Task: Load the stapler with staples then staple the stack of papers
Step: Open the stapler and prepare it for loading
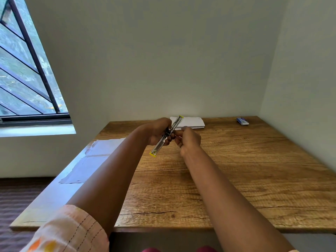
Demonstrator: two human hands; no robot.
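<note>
Table (236, 170): paper stack (190, 122) at far edge, staple box (242, 121) far right. Stapler (168, 136) swung open, held mid-air; left hand (156, 131) grips hinge. Right hand (189, 140) fingers pinched by it; contents can't tell. Risk: strip misfeeds or drops if stapler tilts.

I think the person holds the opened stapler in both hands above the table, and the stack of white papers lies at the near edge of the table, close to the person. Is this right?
Not quite. In the head view the stack of papers lies at the far edge of the table, against the wall. The rest holds: the left hand and right hand hold the opened stapler above the table.
</note>
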